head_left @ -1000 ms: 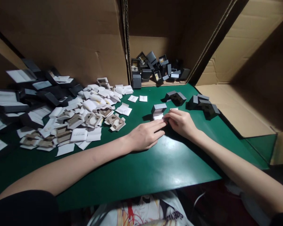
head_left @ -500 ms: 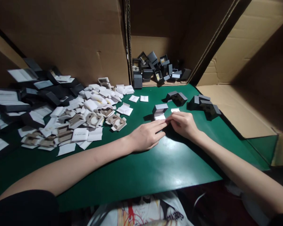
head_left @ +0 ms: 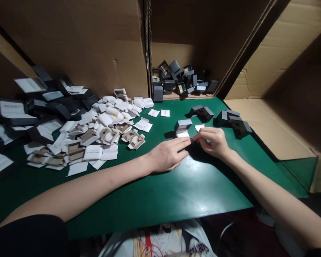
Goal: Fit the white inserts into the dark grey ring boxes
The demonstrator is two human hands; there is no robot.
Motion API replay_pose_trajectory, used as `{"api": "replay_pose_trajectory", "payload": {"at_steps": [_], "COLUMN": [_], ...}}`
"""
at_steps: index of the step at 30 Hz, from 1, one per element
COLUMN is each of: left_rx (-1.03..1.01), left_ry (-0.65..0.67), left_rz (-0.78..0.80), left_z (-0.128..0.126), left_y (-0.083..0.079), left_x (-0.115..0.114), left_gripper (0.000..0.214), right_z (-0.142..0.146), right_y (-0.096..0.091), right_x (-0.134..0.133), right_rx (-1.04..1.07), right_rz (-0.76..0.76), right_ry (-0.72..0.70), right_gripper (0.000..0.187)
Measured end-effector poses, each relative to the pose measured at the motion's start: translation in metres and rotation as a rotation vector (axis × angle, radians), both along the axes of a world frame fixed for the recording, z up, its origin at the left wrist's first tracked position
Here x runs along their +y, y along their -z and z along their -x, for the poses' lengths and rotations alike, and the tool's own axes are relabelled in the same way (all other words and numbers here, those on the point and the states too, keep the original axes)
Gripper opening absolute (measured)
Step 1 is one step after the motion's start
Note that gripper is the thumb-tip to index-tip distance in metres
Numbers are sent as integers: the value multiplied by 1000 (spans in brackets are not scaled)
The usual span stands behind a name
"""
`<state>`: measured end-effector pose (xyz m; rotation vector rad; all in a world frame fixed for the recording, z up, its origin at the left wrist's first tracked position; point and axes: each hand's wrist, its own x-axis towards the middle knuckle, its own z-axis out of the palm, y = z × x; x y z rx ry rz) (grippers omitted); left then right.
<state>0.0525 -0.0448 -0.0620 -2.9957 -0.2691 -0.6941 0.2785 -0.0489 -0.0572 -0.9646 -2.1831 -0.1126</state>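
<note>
An open small grey box (head_left: 182, 127) with a white lining stands on the green mat (head_left: 155, 192) near the middle. My left hand (head_left: 168, 155) lies on the mat just in front of it, fingers stretched toward its base. My right hand (head_left: 213, 141) is to the right of the box, fingers curled in a pinch that meets the left fingertips; what it pinches is too small to make out. A white card (head_left: 199, 127) lies just beyond my right hand.
A heap of white and tan paper inserts (head_left: 101, 128) covers the left of the mat, with dark flat boxes (head_left: 13, 114) further left. More small grey boxes (head_left: 234, 120) sit to the right and in a carton (head_left: 176, 80) at the back. Cardboard walls surround the mat.
My right hand has lifted slightly and its fingers have curled more, uncovering the white card behind it. The view has shifted a little; my left hand has barely moved.
</note>
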Motion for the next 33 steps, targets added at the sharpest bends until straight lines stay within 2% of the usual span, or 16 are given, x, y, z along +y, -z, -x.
{"api": "replay_pose_trajectory", "payload": {"at_steps": [4, 8, 13, 18, 21, 23, 28, 33], "left_rx": [-28, -40, -41, -35, -26, -15, 5, -42], "left_ry": [-16, -17, -20, -18, -11, -14, -14, 11], "left_rz": [-13, -19, -12, 3, 8, -3, -52, -56], "left_z": [1, 1, 0, 0, 1, 1, 2, 1], "left_y": [1, 0, -1, 1, 0, -2, -4, -3], "left_x": [0, 0, 0, 1, 0, 0, 0, -3], "left_gripper": [19, 20, 17, 18, 18, 18, 18, 21], "right_z": [-3, -4, -2, 2, 3, 2, -3, -5], "right_y": [3, 3, 1, 6, 9, 8, 2, -2], "right_x": [2, 3, 1, 0, 1, 1, 1, 1], "right_rx": [-57, -69, -4, -231, -287, -289, -101, 116], "right_rz": [73, 48, 43, 32, 30, 64, 67, 47], "right_ry": [-95, -130, -21, 84, 154, 148, -31, 24], "right_gripper": [28, 27, 38, 48, 48, 48, 38, 36]}}
